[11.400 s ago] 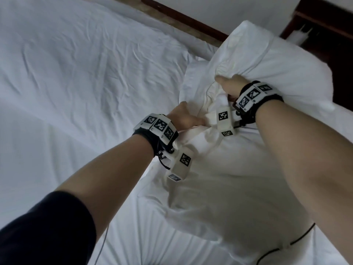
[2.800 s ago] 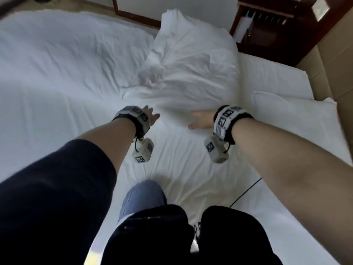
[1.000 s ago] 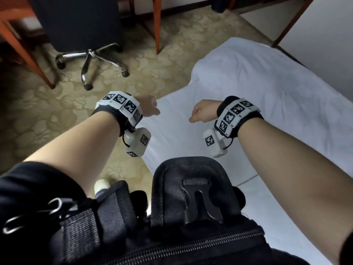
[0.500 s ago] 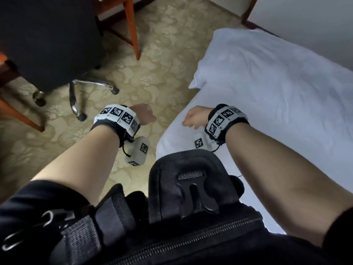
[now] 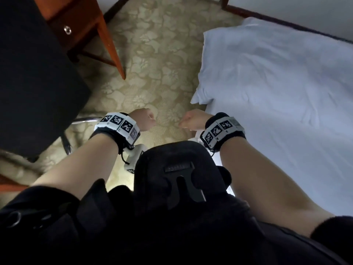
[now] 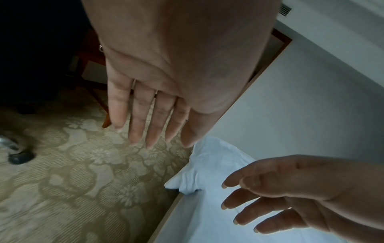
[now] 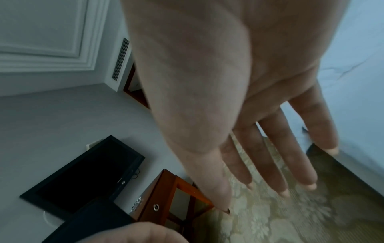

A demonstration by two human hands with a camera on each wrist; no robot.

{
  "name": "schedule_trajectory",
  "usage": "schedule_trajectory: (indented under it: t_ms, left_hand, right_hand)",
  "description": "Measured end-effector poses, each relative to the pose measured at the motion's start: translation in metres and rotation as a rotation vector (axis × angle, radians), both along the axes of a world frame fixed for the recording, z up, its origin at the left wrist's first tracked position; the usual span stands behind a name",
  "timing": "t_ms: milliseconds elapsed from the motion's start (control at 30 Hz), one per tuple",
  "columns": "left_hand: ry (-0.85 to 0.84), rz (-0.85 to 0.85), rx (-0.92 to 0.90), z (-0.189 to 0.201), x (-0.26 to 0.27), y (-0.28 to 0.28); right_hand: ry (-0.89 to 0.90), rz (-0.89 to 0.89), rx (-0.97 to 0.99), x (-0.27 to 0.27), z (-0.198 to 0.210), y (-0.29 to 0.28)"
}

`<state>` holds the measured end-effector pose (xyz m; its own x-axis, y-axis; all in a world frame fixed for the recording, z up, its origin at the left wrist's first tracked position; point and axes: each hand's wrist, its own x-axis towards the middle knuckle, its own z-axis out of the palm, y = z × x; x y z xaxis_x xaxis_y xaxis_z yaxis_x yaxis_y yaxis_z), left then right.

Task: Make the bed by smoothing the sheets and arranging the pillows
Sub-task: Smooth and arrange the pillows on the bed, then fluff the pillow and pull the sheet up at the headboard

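- Head view: both arms are held out over the patterned carpet [image 5: 152,60] at the foot of the bed. The left hand [image 5: 142,120] hangs above the carpet, the right hand [image 5: 193,121] just beside the corner of the white sheet [image 5: 277,88]. Neither touches anything, and from here the fingers are tucked out of sight.
- The sheet covers the bed on the right side, lightly creased, its near corner bunched and hanging over the mattress edge. No pillow is in this view.
- A dark office chair [image 5: 34,73] fills the left, a wooden desk [image 5: 86,25] behind it. A black chest pack [image 5: 177,178] sits low in the middle.
- Left wrist view: the left hand [image 6: 164,78] is flat and empty, fingers [image 6: 137,118] straight and side by side, pointing down at the carpet [image 6: 72,189]. The right hand [image 6: 301,189] comes in low right over the sheet [image 6: 207,213], fingers loosely spread and holding nothing. The sheet's puckered corner sits just beside the left fingertips.
- Right wrist view: the right hand [image 7: 239,82] is open, fingers [image 7: 270,156] straight and slightly fanned, nothing in them. Beyond lie the carpet [image 7: 290,213], a wooden desk [image 7: 166,197] and a black television [image 7: 83,172] against the wall. A strip of white sheet [image 7: 353,65] shows at the right edge.
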<state>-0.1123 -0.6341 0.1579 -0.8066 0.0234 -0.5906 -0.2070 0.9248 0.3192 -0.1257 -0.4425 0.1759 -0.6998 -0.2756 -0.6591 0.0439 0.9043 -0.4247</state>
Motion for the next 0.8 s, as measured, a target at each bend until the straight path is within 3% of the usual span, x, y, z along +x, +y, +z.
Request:
schedule_trajectory:
  t_ms: [167,367,533,667,800]
  left_hand:
    - [0.005,-0.015,0.058,0.001,-0.088,-0.030]
    - [-0.098,-0.197,0.087,-0.019,-0.193,-0.046]
    - [-0.044,-0.390,0.121,-0.021,-0.297,-0.035]
    - [0.030,-0.474,0.253,-0.016,-0.352,-0.023]
    - [-0.089,-0.504,0.412,-0.023,-0.388,0.002]
  right_hand:
    - [0.055,-0.114,0.018,-0.078,-0.012,-0.020]
    - [0.027,-0.248,0.039,-0.142,-0.024,-0.034]
    - [0.068,-0.581,0.007,-0.199,-0.017,-0.039]
    - [0.115,-0.852,-0.147,-0.220,-0.003,-0.040]
    - [0.092,-1.046,-0.231,-0.236,-0.004,-0.035]
